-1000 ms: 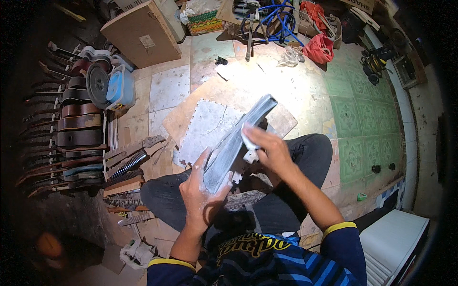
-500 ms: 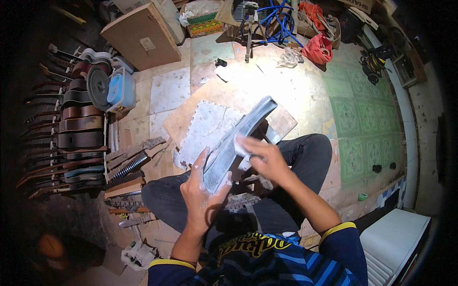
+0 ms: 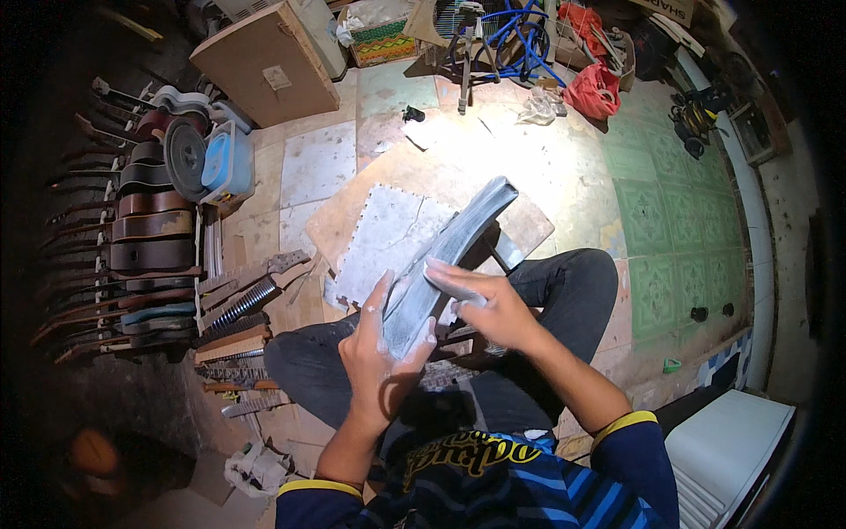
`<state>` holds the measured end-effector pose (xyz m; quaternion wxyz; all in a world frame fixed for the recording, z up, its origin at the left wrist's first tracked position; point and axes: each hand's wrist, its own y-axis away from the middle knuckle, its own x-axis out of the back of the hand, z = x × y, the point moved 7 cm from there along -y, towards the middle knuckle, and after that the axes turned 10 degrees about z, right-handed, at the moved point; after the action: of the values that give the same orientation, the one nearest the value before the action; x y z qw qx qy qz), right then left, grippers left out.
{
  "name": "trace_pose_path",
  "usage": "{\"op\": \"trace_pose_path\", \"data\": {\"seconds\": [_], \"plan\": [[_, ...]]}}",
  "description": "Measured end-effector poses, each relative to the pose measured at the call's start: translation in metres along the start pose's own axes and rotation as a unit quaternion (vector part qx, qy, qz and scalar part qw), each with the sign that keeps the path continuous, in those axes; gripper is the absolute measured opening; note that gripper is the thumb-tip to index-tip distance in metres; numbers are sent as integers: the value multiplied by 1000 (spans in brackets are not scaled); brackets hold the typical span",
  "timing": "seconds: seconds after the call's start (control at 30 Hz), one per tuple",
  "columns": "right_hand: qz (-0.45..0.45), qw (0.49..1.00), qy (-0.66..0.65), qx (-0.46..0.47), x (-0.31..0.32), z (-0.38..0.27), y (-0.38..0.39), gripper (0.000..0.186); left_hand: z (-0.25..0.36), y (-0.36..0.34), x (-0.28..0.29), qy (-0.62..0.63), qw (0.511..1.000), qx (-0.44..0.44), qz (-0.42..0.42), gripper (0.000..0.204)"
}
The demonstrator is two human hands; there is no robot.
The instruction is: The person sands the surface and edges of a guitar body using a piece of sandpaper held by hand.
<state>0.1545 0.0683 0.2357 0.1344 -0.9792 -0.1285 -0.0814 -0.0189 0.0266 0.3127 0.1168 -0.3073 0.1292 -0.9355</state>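
Note:
A dark guitar body [image 3: 467, 227] stands edge-up over my lap, its curved side coated with whitish dust. My left hand [image 3: 370, 348] grips the near end, thumb on one side and fingers on the other, dust on the skin. My right hand [image 3: 493, 309] presses its fingers on the middle of the dusty side. Under those fingertips is a small pale sheet [image 3: 432, 273], apparently sandpaper, mostly covered by the hand. The underside of the guitar body is hidden.
A pale board [image 3: 379, 229] lies on the floor ahead. Guitars [image 3: 154, 225] stand in a row at the left, near a blue tub [image 3: 225, 163] and several loose guitar necks [image 3: 251, 304]. Blue hose [image 3: 524, 53] and a red bag [image 3: 592, 91] lie at the back.
My right hand has shifted slightly along the side of the guitar body, and its fingers lie flatter on it. The left hand keeps its grip. The whole view has moved a little.

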Motion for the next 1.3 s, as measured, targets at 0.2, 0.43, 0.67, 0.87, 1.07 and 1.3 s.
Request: {"op": "trace_pose_path", "data": {"seconds": [0.2, 0.43, 0.67, 0.87, 1.07, 1.3], "plan": [[47, 996, 64, -26, -3, -7, 3, 66, 1, -2, -1, 19, 999, 34, 4, 71], [184, 887, 370, -206, 132, 80, -45, 53, 1, -15, -1, 30, 999, 0, 30, 57], [186, 957, 215, 63, 61, 0, -31, 58, -25, -16, 0, 59, 997, 41, 37, 71], [63, 977, 182, 95, -32, -65, 9, 63, -25, -14, 5, 67, 997, 33, 14, 79], [19, 962, 191, 196, -48, -91, 11, 64, -37, -10, 2, 120, 990, 54, 45, 75], [32, 938, 298, 176, -61, -114, 4, 68, -52, -3, -6, 126, 989, 50, 67, 70]]}}
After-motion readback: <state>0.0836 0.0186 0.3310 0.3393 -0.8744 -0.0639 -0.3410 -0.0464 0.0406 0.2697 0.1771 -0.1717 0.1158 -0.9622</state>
